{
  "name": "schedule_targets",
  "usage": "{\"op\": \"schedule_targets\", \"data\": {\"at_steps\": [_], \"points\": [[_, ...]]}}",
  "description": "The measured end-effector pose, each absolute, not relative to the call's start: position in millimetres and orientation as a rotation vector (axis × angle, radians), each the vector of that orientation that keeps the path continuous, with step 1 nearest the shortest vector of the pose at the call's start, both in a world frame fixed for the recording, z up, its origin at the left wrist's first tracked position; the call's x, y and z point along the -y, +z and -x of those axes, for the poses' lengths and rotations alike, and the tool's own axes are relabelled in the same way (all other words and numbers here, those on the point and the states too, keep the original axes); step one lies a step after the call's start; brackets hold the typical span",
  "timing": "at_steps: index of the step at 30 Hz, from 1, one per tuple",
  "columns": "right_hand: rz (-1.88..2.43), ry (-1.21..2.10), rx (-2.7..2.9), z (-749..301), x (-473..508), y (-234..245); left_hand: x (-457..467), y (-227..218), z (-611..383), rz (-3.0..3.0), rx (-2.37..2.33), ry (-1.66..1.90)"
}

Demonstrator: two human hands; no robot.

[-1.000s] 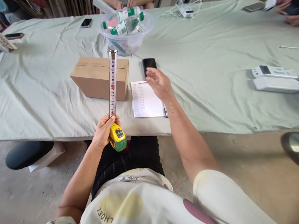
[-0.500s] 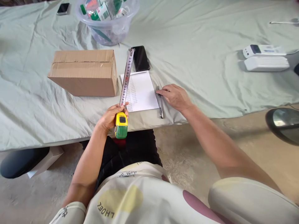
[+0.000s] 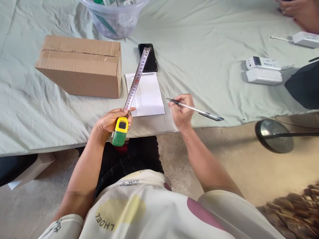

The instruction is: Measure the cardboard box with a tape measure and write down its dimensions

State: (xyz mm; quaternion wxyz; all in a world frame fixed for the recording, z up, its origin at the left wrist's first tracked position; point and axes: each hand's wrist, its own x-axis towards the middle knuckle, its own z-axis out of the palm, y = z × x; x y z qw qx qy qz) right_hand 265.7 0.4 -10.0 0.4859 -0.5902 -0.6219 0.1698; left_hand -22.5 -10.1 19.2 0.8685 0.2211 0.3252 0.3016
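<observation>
My left hand (image 3: pixel 112 120) is closed around a yellow and green tape measure (image 3: pixel 121 131) near the table's front edge. Its metal blade is pulled out and slants away from me over a white notepad (image 3: pixel 151 94), the tip lying above a black smartphone (image 3: pixel 151 64). Small handwritten figures run down the pad's left part. Just right of the pad, my right hand (image 3: pixel 183 109) grips a pen (image 3: pixel 196 109), its tip pointing left towards the paper. A closed cardboard box (image 3: pixel 82 66) stands left of the pad.
A clear plastic tub (image 3: pixel 117 21) holding packaging stands behind the box. White power strips (image 3: pixel 264 75) lie on the right of the cloth-covered table (image 3: pixel 206 39). Another person's hand (image 3: pixel 299 11) shows at the top right. A round stand base (image 3: pixel 274 136) is on the floor.
My right hand has picked the pen up off the table beside the pad. The tape blade now tilts more to the right. Another person's hand has come into view.
</observation>
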Motion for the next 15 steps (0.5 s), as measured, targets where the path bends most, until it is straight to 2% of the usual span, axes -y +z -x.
{"op": "schedule_targets", "data": {"at_steps": [6,15], "points": [[1.243,0.605,1.511,-197,9,-9,8,22,23,-0.488,-0.705,0.577],[1.317,0.697,1.529,-182,9,-22,4,19,23,-0.508,-0.702,0.589]]}}
